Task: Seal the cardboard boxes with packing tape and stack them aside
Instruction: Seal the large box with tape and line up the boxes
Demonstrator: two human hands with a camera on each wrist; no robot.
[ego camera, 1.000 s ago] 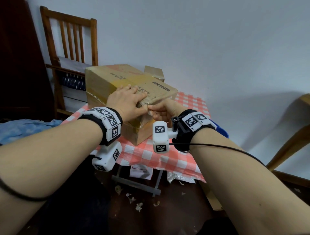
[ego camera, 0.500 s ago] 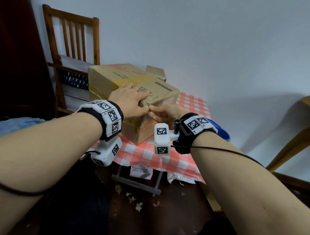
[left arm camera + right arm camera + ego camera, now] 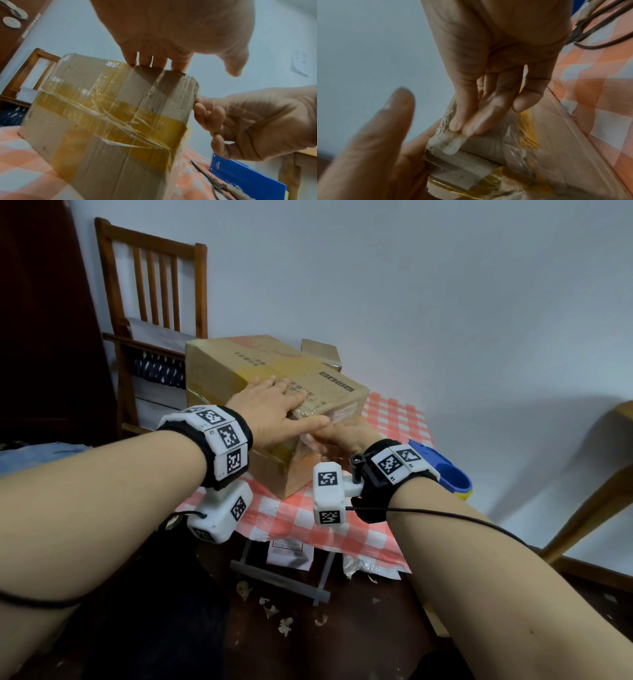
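A brown cardboard box (image 3: 236, 371) stands on the checked tablecloth (image 3: 342, 529), its side crossed by yellow and clear tape (image 3: 120, 115). My left hand (image 3: 274, 409) lies flat on the lid near the front edge, with straight fingers (image 3: 150, 60) and the thumb stretched to the right. Just below that thumb, my right hand (image 3: 342, 436) is at the box's near corner. In the right wrist view its index and middle fingertips (image 3: 462, 125) hold a crumpled end of clear tape (image 3: 447, 143) against the corner. The right thumb is hidden.
A smaller cardboard box (image 3: 320, 352) sits behind the big one. Scissors (image 3: 219, 185) and a blue object (image 3: 442, 470) lie on the cloth to the right. A wooden chair (image 3: 150, 285) stands at the back left, and paper scraps litter the floor.
My left hand has slid a little further onto the lid. The right hand now sits lower, under the left thumb. The box has not moved.
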